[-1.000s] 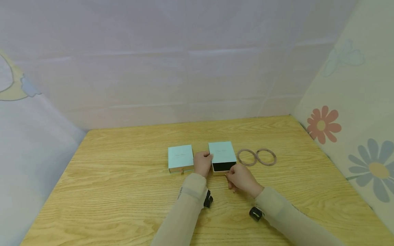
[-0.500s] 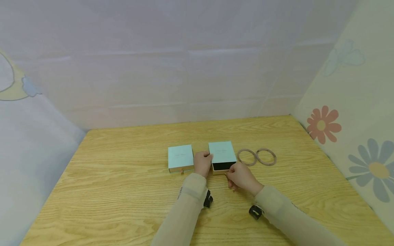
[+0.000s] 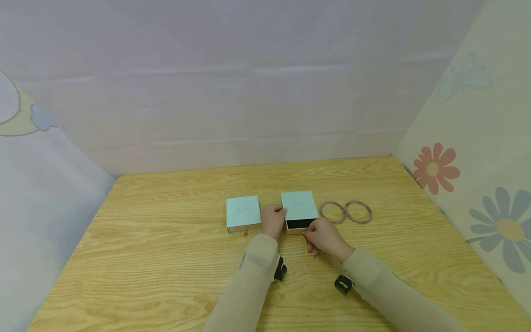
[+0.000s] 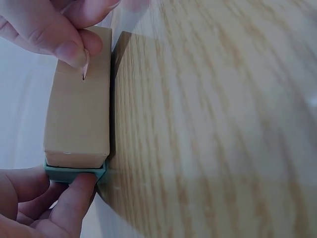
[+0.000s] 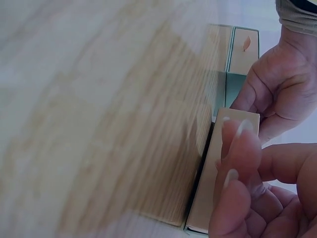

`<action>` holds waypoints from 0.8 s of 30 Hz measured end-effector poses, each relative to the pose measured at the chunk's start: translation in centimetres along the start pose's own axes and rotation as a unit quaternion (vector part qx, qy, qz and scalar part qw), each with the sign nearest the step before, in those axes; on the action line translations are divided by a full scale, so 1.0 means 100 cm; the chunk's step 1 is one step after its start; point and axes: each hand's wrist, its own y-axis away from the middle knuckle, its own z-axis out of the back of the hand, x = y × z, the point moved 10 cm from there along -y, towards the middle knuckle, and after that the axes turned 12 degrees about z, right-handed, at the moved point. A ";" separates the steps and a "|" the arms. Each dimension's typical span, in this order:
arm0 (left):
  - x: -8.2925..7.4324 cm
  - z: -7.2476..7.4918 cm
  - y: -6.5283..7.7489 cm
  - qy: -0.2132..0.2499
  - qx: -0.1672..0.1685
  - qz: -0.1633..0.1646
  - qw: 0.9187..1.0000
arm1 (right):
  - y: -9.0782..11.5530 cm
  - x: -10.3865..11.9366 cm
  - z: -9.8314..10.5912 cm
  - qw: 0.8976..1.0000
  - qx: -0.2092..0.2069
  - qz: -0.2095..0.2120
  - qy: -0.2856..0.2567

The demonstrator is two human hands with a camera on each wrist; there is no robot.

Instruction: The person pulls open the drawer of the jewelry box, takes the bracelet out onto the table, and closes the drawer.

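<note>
A pale teal drawer box (image 3: 299, 205) lies near the table's middle, its drawer (image 3: 295, 231) partly pulled out toward me. Black lining shows inside the gap. At the box's left side, my left hand (image 3: 273, 221) grips the teal sleeve with curled fingers; the left wrist view shows fingertips on the sleeve's edge (image 4: 74, 173). My right hand (image 3: 327, 240) pinches the small ribbon tab (image 4: 86, 60) on the tan drawer front (image 4: 79, 109) between thumb and finger. In the right wrist view, the right hand's fingers cover part of that drawer front.
A second teal drawer box (image 3: 243, 212), closed, lies left of my left hand, with its ribbon tab (image 3: 245, 231) facing me. Two mauve bangles (image 3: 332, 212) lie side by side to the right of the worked box. Fabric walls stand behind the wooden table (image 3: 166, 258) and at its sides.
The drawer has slid in slightly toward the sleeve, and my right hand has shifted a little with it. The left hand, the other box and the bangles stay put.
</note>
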 end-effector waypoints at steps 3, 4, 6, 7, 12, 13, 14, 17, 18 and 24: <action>0.000 0.000 0.000 -0.001 -0.001 -0.002 1.000 | -0.001 0.000 0.000 1.000 0.004 0.002 0.001; 0.001 0.000 0.000 -0.001 -0.001 0.000 1.000 | -0.001 0.000 0.000 1.000 0.004 -0.001 0.000; 0.001 0.000 0.000 0.000 -0.001 0.001 1.000 | -0.001 0.000 0.000 1.000 0.006 -0.003 -0.003; 0.001 0.000 -0.001 -0.001 -0.002 0.001 1.000 | -0.002 0.000 -0.001 1.000 0.008 -0.002 -0.004; 0.002 0.001 0.000 0.000 -0.005 0.000 1.000 | -0.002 0.001 0.000 1.000 0.010 0.001 -0.009; 0.002 0.001 -0.001 -0.001 -0.006 0.000 1.000 | -0.002 0.001 0.000 1.000 0.010 0.003 -0.008; 0.002 0.001 -0.001 -0.001 -0.006 0.000 1.000 | -0.002 0.001 0.000 1.000 0.010 0.001 -0.009; 0.002 0.000 -0.001 -0.003 -0.004 0.002 1.000 | -0.003 0.001 0.001 1.000 0.010 -0.005 -0.009; 0.002 0.000 -0.001 -0.001 -0.003 0.004 1.000 | -0.002 0.002 0.001 1.000 0.011 -0.007 -0.009; 0.002 -0.001 0.000 0.001 -0.001 0.003 1.000 | -0.003 0.005 0.002 1.000 0.013 0.003 -0.006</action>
